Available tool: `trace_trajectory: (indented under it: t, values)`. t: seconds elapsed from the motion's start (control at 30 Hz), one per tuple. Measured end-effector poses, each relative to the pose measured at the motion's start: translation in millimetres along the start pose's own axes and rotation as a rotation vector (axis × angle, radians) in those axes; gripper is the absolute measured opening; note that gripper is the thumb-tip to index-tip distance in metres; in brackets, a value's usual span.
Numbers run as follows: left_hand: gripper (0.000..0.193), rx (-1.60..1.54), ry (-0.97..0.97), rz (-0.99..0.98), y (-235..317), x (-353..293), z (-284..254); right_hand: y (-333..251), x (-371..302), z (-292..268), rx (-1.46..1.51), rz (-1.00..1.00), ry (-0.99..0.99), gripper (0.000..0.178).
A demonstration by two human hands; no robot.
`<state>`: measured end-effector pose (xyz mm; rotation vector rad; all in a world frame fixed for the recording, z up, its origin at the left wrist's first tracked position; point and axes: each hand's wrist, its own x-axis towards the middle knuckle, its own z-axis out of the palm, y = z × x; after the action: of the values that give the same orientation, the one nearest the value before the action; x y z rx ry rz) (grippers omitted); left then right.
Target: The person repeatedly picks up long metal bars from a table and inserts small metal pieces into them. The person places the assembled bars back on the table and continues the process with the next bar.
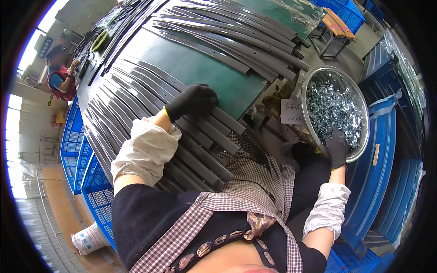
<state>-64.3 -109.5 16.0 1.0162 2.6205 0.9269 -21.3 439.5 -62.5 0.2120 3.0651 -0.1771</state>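
Note:
Long dark grey strips [150,86] with small holes lie side by side on the green table. My left hand [195,101], in a black glove, is closed over the strips near their right ends, its fingers curled down round one of them. To the right stands a round metal bowl [365,132] heaped with small shiny metal clips [334,107]. My right hand [337,146], also gloved in black, reaches over the bowl's near side with its fingers bunched in the clips. The fingertips of both hands are partly hidden.
More strips [227,36] lie across the table's far side. A handwritten paper card [292,112] hangs by the bowl. Blue crates [93,182] stand at left, blue metal racks [378,150] at right. Another person [61,77] is at the table's far left. An orange-topped stool [338,23] stands behind.

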Motion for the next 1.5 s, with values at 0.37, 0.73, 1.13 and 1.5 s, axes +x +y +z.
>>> trace_trajectory:
  t: [0.37, 0.73, 1.13, 1.5]
  values:
    - [0.045, 0.674, 0.516, 0.026, -29.4, 77.0, 0.9, 6.6, 4.6, -5.9, 0.192, -0.015, 0.151, 0.041]
    - [0.036, 0.49, 0.162, 0.226, 10.8, 80.7, 36.4, 2.5, 0.8, -11.9, 0.289, -0.003, 0.215, 0.042]
    - [0.027, 0.17, 0.057, 0.235, 64.8, 88.6, 86.2, -96.3, -87.1, -51.5, 1.013, -0.436, 0.153, 0.019]
    - [0.02, 0.202, -0.062, 0.396, 85.1, 75.6, 69.7, -159.5, -135.3, 2.8, 1.03, -0.765, 0.19, 0.028]
